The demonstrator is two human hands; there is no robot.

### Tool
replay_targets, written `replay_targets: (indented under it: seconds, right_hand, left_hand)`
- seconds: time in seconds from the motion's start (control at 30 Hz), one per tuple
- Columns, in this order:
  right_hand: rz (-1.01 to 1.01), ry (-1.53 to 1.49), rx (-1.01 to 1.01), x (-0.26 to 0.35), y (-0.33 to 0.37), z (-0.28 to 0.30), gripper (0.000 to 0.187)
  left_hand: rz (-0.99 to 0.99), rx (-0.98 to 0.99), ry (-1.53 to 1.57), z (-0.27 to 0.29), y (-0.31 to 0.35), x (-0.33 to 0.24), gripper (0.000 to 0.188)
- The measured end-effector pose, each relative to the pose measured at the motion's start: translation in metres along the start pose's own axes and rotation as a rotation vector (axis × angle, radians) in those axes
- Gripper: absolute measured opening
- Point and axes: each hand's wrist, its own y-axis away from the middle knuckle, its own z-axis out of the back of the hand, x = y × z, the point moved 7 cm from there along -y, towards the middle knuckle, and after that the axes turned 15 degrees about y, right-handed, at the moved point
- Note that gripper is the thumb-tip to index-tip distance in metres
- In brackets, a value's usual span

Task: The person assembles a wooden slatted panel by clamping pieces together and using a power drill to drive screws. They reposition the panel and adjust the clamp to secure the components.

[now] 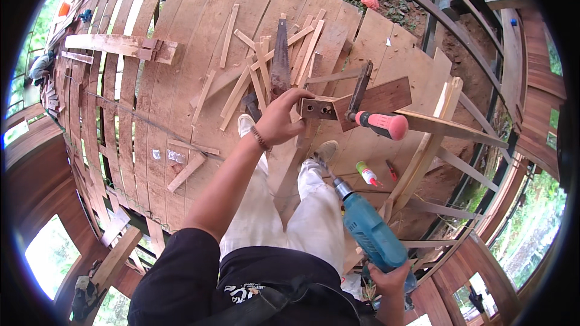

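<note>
My left hand (280, 119) grips the near end of a wooden block (318, 108), fingers over the top and thumb below. Two dark round holes show in the block's end. Against the block sits a brown board (389, 98), and a bar clamp (382, 124) with a red and black handle is fixed on it. Low on the right, my right hand (391, 279) is wrapped round the grip of a teal power drill (374, 229). The drill's bit points up and left toward my shoe, apart from the block.
A handsaw (281, 60) lies among loose wood strips (258, 75) on the plank floor. Right of my feet are a green and white bottle (365, 173) and a small red tool (391, 169). A timber frame (429, 145) stands at the right; gaps split the floorboards at left.
</note>
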Motion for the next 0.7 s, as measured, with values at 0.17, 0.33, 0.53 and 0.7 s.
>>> replay_targets:
  seconds: [0.17, 0.33, 0.53, 0.7]
  right_hand:
    - [0.184, 0.026, -0.08, 0.076, 0.025, 0.01, 0.063]
    - [0.219, 0.207, -0.098, 0.122, 0.034, -0.002, 0.057]
    - [0.172, 0.317, -0.142, 0.137, 0.04, -0.02, 0.053]
    - [0.111, 0.38, -0.105, 0.162, 0.034, -0.035, 0.052]
  left_hand:
    - [-0.045, -0.016, -0.054, -0.011, 0.009, 0.014, 0.047]
    - [-0.079, -0.031, -0.042, -0.018, 0.027, 0.02, 0.05]
    - [-0.156, -0.063, -0.017, -0.021, 0.033, 0.023, 0.04]
    - [-0.166, -0.054, -0.031, -0.025, 0.045, 0.028, 0.049]
